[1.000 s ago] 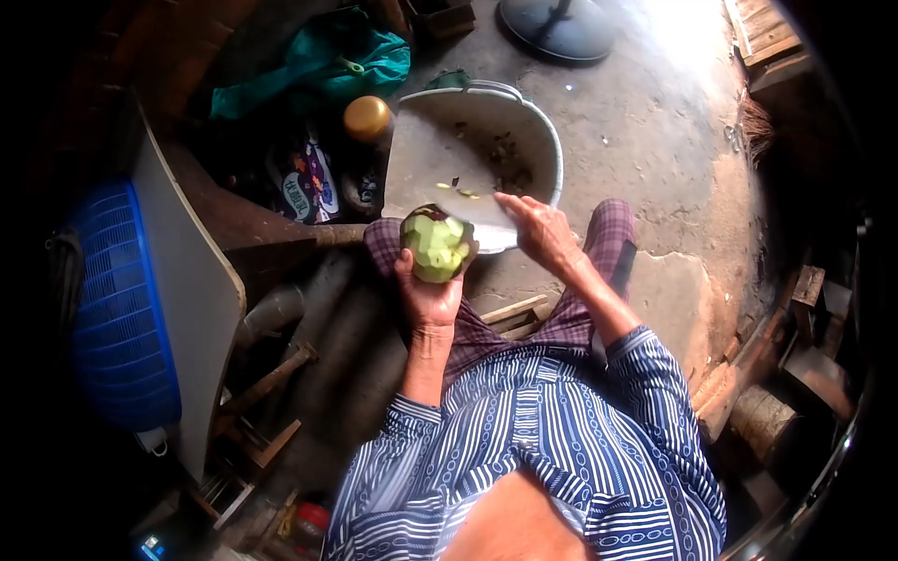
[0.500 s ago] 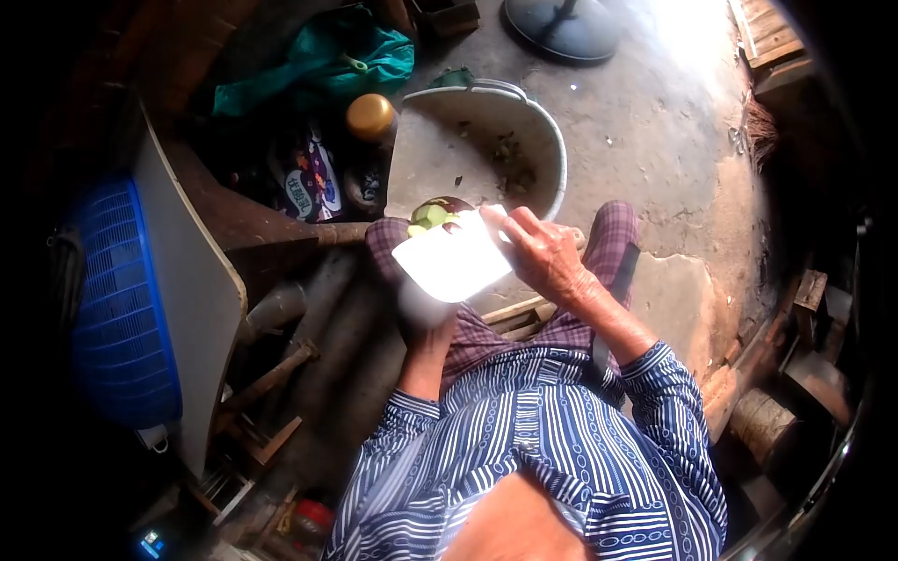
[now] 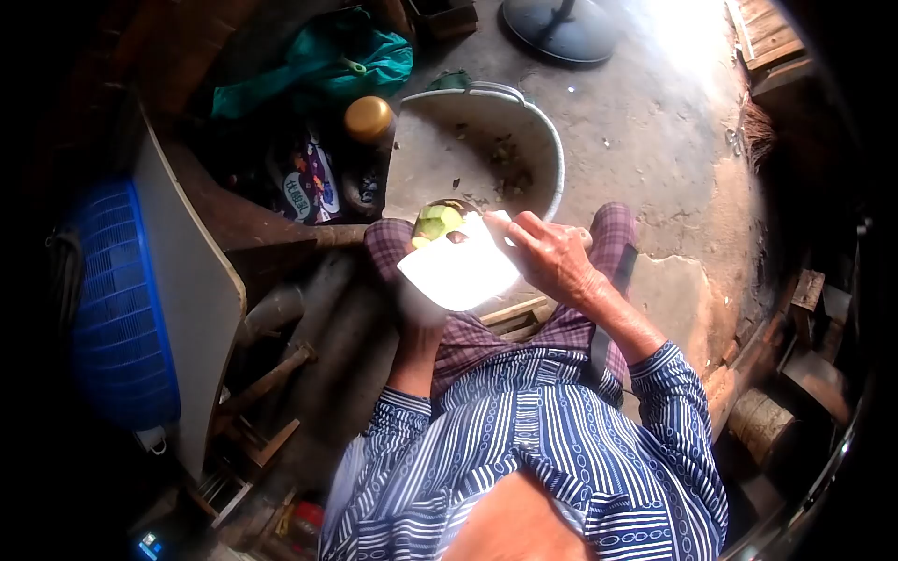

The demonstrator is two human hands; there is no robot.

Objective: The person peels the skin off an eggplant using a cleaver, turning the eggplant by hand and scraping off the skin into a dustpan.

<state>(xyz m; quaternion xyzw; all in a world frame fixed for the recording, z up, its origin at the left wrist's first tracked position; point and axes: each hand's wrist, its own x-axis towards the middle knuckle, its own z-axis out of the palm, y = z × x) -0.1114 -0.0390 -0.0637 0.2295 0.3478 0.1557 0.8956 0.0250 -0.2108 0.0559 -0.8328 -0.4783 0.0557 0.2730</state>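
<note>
In my right hand (image 3: 559,257) is a broad cleaver (image 3: 458,266), its blade bright white with glare. The fingers are closed round its handle, and the blade spans the space in front of my lap. Behind the upper left edge of the blade shows a cut vegetable (image 3: 437,222) with pale green flesh and dark skin. My left hand (image 3: 419,323) comes up from below under the blade and holds this vegetable; its fingers are mostly hidden. Beyond both hands stands a pale, deep basin (image 3: 554,159) with vegetable scraps scattered on its bottom.
A golden-lidded jar (image 3: 368,119) and a teal plastic bag (image 3: 318,65) lie left of the basin. A blue plastic basket (image 3: 117,299) leans at the left by a board (image 3: 192,309). A black round base (image 3: 561,33) stands ahead; firewood (image 3: 762,425) lies right.
The cleaver blade has shifted slightly right and down. More of the vegetable's pale green cut flesh now shows above it. Both hands stay in nearly the same place.
</note>
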